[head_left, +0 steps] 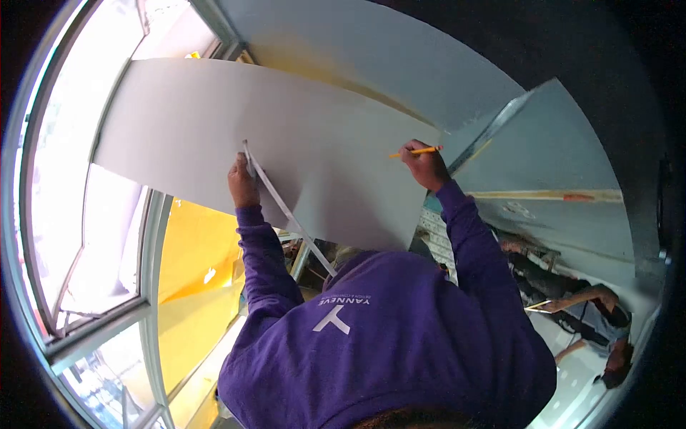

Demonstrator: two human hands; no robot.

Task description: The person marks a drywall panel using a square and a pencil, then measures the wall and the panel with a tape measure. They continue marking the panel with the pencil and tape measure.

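Note:
My left hand [244, 181] is closed, thumb up, around the upper end of a long thin pale strip [286, 209] that looks like a tape measure blade. The strip slants down from the fingers toward my chest. Behind both hands a large smooth whitish board [179, 107] spans from the window side to the grey wall. Near the board's right end, my right hand [429, 169] pinches a yellow pencil [421, 151] between thumb and fingers. The pencil lies almost level, its left end over the board's face.
A window frame [151, 264] runs down the left, with yellow sheeting [200, 250] beside it. Grey wall panels [564, 150] stand at the right. Lower right, another person [600, 307] holds a thin pale object.

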